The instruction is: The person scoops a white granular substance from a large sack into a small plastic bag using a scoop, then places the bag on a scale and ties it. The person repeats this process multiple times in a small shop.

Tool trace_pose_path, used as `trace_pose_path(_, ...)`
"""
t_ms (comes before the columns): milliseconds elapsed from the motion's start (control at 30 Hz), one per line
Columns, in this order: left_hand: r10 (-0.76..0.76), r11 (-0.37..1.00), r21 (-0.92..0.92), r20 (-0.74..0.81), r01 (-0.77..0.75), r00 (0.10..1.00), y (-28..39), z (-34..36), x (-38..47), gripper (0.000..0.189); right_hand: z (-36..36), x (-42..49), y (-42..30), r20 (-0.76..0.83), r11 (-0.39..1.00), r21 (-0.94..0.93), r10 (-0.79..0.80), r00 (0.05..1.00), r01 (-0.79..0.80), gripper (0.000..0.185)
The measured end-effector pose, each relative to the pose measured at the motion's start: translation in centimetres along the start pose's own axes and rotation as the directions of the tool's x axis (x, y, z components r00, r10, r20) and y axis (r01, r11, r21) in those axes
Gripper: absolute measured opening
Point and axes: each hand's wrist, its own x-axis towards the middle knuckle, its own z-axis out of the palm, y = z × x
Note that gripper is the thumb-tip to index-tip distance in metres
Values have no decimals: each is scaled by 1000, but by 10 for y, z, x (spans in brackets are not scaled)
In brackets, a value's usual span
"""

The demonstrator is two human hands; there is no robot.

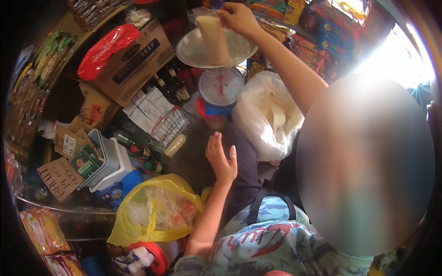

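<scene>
My right hand pinches the top edge of a clear plastic bag filled with a pale powdery or grainy foodstuff. That bag stands slightly tilted on the round metal pan of a dial scale. Below the scale, my left hand is raised with nothing in it, its thumb apart from the fingers and pale dust on the thumb tip. Beside the scale sits a large white plastic sack, its mouth open, with pale contents and a cream-coloured strip-like object inside.
Left of the scale are dark bottles, a cardboard box and a wire basket with a filled pale packet against it. A yellow plastic bag holding clear bags lies near my left forearm. Snack packs fill the shelves behind.
</scene>
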Motion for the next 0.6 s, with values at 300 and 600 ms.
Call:
trace_pose_path(300, 1, 1000, 16, -2, -1, 1000, -11, 0, -16, 52, 4, -17, 15, -102, 998, -1, 64, 993, -65, 17)
trace_pose_path(600, -42, 999, -13, -17, 42, 999, -17, -7, -23, 47, 14, -31, 15, -103, 984, -176, -51, 993, 32, 26)
